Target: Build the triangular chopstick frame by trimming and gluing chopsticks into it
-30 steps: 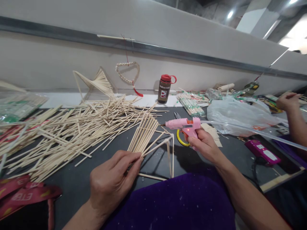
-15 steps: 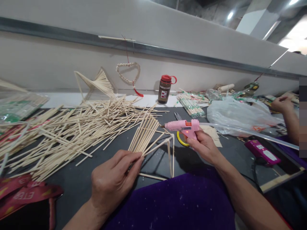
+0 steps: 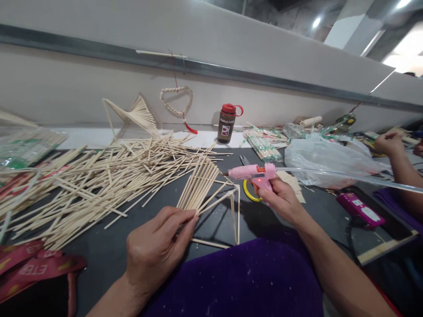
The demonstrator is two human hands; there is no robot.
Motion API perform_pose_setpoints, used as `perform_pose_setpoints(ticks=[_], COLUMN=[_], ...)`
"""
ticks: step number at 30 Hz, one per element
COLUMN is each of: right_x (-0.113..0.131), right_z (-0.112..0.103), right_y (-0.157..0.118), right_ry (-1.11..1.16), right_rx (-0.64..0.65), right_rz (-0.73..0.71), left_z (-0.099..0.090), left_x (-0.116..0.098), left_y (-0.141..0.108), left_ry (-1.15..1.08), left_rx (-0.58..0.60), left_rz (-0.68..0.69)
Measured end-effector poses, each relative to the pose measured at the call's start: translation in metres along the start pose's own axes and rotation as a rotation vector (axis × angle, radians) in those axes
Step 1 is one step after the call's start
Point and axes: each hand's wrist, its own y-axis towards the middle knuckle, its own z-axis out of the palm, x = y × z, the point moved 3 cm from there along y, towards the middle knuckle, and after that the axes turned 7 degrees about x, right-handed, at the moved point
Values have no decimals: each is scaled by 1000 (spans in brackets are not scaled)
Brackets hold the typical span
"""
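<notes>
The left hand (image 3: 158, 251) pinches the stick frame (image 3: 211, 198) at its fanned corner, on the dark table (image 3: 109, 259); the right hand (image 3: 280, 200) grips a pink glue gun (image 3: 253, 174), nozzle just short of the joint — gluing seems under way; the next dab wants a steady frame; the fingertips under the sticks are hidden.

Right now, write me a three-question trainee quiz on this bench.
1. True or false: the right hand holds the pink glue gun.
2. What does the left hand grip?
A. the brown bottle
B. the stick frame
C. the scissors
3. Fill in: the glue gun's tip points toward the person's ____ side.

Key: 1 true. 2 B. 3 left.
</notes>
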Motion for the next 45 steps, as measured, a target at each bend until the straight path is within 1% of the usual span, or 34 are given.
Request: perform_pose_setpoints(ticks=[3,11,15,18,21,24,26,28,32,35,40,45], right_x=[-1,3,7,4,-11,-35,-53,-68,-91,-98,-101,-102], right_z=[-1,2,-5,-22,-44,-64,-72,-75,-78,-79,-74,-81], right_y=[0,1,0,-5,-20,-41,-53,-59,-57,-52,-48,-51], right_ry=[48,27,171,339,437,432,411,388,350,329,292,119], right_rx=[-9,24,-11,-119,-279,-392,-407,-397,-441,-487,-482,-460], right_rz=[3,13,53,119,198,318,400,458,508,529,567,583], left_z=[0,0,1,2,2,3,3,3,3,4,4,5], left_x=[-1,0,1,2,4,5,5,4,3,2,3,4], left_y=[1,-1,-1,0,1,2,3,4,5,6,6,5], left_ry=[5,15,10,25,31,-22,-60,-83,-104,-104,-122,-118], left_rx=[-15,-6,-3,-14,-39,-32,-20,-12,-5,1,-7,-17], left_rz=[0,0,4,-6,-1,-49,-94,-129,-162,-160,-170,-144])
